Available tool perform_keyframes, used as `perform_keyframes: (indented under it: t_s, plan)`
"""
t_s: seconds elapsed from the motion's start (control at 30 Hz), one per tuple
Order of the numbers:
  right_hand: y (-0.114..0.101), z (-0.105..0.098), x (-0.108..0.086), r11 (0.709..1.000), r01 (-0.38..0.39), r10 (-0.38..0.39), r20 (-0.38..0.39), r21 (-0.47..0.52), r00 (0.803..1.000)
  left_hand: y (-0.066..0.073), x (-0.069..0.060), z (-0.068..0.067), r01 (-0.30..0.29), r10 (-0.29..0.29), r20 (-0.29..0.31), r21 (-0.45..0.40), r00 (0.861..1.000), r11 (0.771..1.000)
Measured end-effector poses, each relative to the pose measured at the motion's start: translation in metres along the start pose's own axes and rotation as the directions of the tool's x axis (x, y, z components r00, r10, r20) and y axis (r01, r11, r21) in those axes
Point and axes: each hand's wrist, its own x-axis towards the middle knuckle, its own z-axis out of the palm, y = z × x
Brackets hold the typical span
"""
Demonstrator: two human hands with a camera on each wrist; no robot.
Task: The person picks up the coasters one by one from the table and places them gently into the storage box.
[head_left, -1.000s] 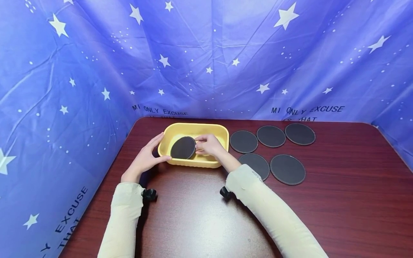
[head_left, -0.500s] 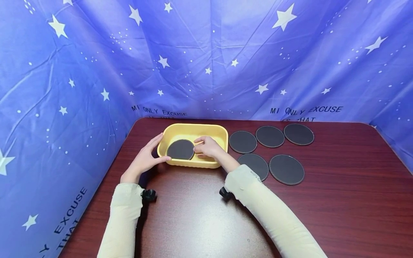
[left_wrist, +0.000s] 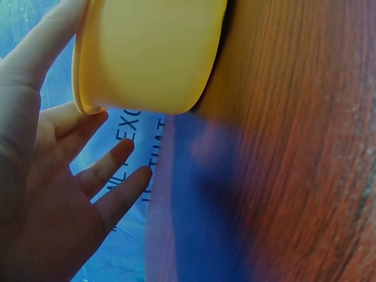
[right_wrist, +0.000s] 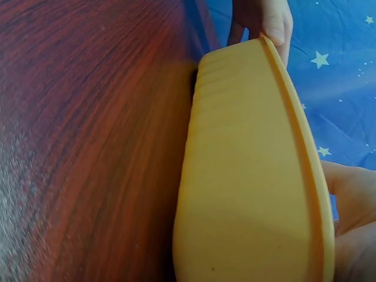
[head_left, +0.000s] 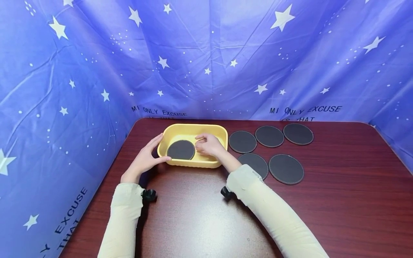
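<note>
Nearby, five black discs (head_left: pixel 269 136) beside yellow tub (head_left: pixel 193 163) (right sleeve (head_left: pixel 272 211) partly hiding one).

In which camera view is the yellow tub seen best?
The head view: it shows almost the whole tub, and inside it a black disc, though the right hand hides some. The left wrist view shows only one outer end, cut off at the top; the right wrist view shows the outer wall, cut off at the bottom.

Left hand (head_left: pixel 144 156) spread, thumb well apart from the fingers; right hand (head_left: pixel 209 145) with fingers loosely bent
</note>
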Motion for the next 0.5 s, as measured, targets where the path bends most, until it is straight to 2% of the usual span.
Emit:
perform_keyframes:
  t_s: [0.13,0.37,0.5]
  plan:
    - [-0.005,-0.006,-0.004,0.998,0.018,-0.018,0.005,0.058,1.0,0.0,0.0,-0.001,0.009,-0.009,0.009,-0.003,1.0,1.0]
    - [-0.016,-0.016,-0.017,0.995,0.089,-0.091,0.034,0.049,0.995,-0.001,0.0,-0.002,0.011,-0.011,0.013,0.005,1.0,1.0]
    - [-0.019,-0.022,-0.025,0.992,0.102,-0.105,0.047,0.073,0.993,0.0,0.001,-0.002,0.014,-0.014,0.016,0.016,1.0,1.0]
